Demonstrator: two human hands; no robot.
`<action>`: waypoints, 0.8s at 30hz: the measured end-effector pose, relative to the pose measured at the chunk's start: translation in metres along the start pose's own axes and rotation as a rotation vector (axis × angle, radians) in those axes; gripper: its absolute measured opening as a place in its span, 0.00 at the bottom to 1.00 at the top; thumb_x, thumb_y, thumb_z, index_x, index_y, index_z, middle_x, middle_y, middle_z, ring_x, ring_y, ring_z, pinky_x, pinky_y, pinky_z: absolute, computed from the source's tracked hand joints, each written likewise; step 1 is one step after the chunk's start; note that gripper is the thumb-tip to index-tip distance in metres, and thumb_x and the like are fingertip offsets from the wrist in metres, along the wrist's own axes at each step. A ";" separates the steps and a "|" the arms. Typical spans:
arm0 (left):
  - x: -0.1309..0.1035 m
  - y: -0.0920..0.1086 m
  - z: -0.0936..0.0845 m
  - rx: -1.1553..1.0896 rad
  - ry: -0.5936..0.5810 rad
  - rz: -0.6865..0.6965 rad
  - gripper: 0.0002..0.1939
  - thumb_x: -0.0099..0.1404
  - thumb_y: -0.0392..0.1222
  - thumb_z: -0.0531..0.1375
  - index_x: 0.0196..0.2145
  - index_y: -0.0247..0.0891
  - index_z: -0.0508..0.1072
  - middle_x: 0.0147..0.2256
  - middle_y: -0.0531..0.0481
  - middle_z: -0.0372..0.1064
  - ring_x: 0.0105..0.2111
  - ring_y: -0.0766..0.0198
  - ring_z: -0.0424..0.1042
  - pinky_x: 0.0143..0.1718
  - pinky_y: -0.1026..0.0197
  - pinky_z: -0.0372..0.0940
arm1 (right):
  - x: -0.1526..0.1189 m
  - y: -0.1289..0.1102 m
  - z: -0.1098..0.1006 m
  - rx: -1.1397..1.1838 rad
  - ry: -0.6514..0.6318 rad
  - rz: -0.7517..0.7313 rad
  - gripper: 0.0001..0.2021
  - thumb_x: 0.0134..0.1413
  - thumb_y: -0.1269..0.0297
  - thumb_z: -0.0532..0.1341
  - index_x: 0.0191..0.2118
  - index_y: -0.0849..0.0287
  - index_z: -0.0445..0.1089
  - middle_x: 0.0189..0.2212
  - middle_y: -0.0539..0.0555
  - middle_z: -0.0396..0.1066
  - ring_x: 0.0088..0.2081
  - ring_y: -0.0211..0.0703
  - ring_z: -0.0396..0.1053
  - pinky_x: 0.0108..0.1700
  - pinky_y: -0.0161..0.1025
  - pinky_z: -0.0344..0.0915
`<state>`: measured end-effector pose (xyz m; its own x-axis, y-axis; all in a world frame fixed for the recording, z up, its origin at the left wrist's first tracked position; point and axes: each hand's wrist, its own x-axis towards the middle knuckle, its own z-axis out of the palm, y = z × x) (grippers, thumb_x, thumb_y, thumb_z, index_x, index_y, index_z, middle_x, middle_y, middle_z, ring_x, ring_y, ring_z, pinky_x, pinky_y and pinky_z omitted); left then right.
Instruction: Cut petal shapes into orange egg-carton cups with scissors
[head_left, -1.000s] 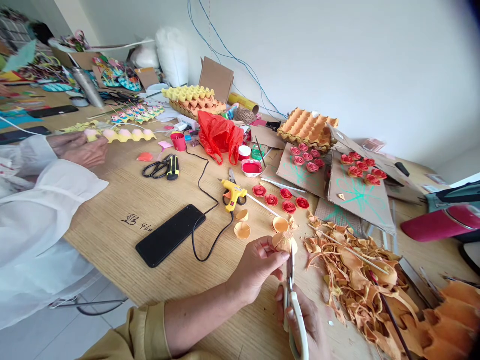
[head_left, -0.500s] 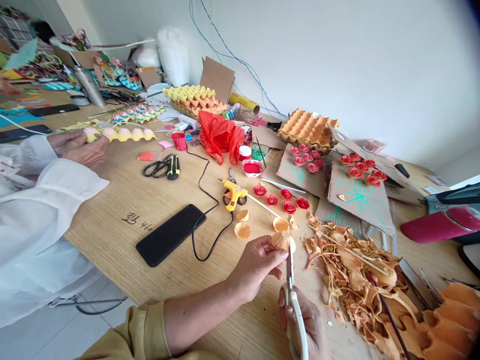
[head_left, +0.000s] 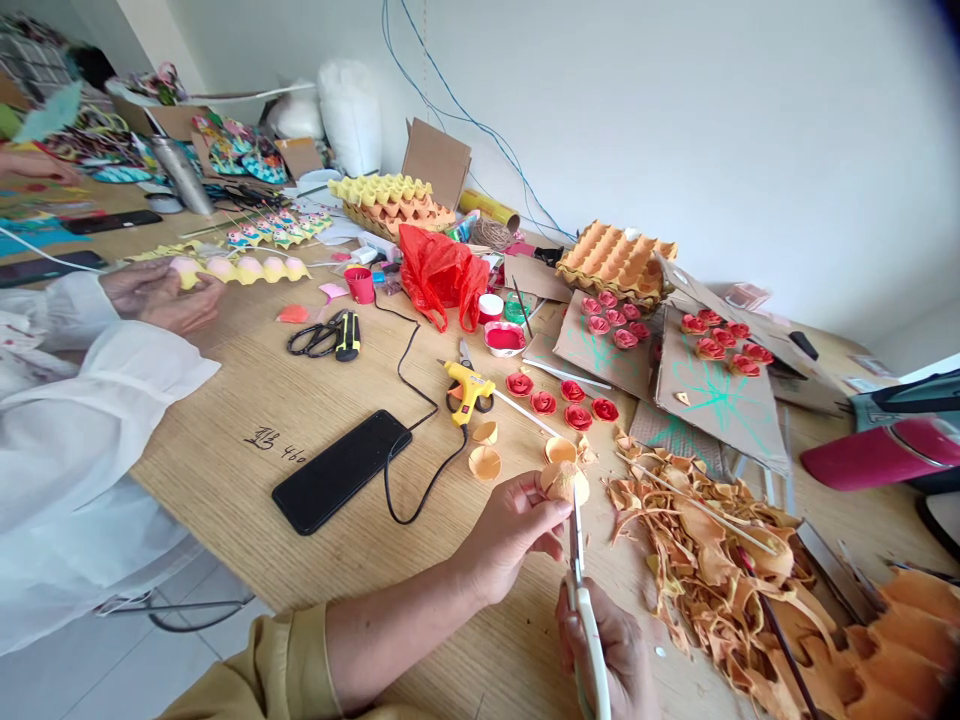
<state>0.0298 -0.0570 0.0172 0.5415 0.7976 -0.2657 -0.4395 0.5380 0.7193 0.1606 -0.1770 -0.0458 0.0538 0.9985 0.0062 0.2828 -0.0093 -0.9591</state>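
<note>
Between the fingers of my left hand (head_left: pixel 506 540) is an orange egg-carton cup (head_left: pixel 559 482), pinched at its left side. My right hand (head_left: pixel 611 640) grips white-handled scissors (head_left: pixel 591 625), their blades pointing up against the cup's right edge. Just beyond lies another cut cup (head_left: pixel 560 449), with two more loose cups (head_left: pixel 485 462) to the left. Red paper roses (head_left: pixel 577 416) rest on the table behind them. A heap of orange carton scraps (head_left: pixel 697 540) spreads to the right of my hands.
A yellow glue gun (head_left: pixel 469 390) with its cord lies near a black phone (head_left: pixel 341 472). Cardboard sheets (head_left: pixel 724 400) bear more roses. At left, a co-worker's hands (head_left: pixel 169 295) hold a yellow carton strip (head_left: pixel 251 270). A red bottle (head_left: pixel 881 452) lies far right.
My hands, the cup and the scissors have shifted very slightly left. The scissor blades look closer together at the cup's edge. Both hands keep their hold.
</note>
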 end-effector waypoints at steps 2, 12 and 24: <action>0.002 0.002 -0.003 -0.036 -0.015 0.024 0.17 0.51 0.47 0.70 0.31 0.35 0.69 0.26 0.55 0.63 0.25 0.71 0.60 0.22 0.70 0.64 | 0.002 0.000 -0.001 0.009 -0.049 -0.015 0.20 0.63 0.47 0.55 0.27 0.58 0.65 0.20 0.49 0.62 0.23 0.37 0.58 0.25 0.34 0.55; 0.006 0.005 -0.012 -0.230 -0.064 0.029 0.13 0.55 0.43 0.68 0.34 0.34 0.70 0.28 0.53 0.63 0.26 0.70 0.62 0.20 0.70 0.64 | 0.002 -0.010 0.000 0.281 -0.085 0.109 0.26 0.60 0.37 0.54 0.30 0.58 0.66 0.18 0.49 0.63 0.19 0.34 0.57 0.22 0.33 0.55; 0.004 0.003 -0.011 -0.163 -0.139 -0.083 0.19 0.53 0.49 0.71 0.36 0.36 0.71 0.29 0.54 0.62 0.26 0.71 0.61 0.19 0.70 0.60 | 0.006 -0.002 -0.001 0.185 -0.103 0.052 0.22 0.62 0.42 0.54 0.31 0.57 0.66 0.20 0.49 0.62 0.21 0.37 0.58 0.23 0.34 0.57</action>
<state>0.0228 -0.0490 0.0109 0.6690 0.7096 -0.2211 -0.4930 0.6463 0.5825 0.1612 -0.1714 -0.0431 -0.0370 0.9972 -0.0643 0.1010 -0.0603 -0.9931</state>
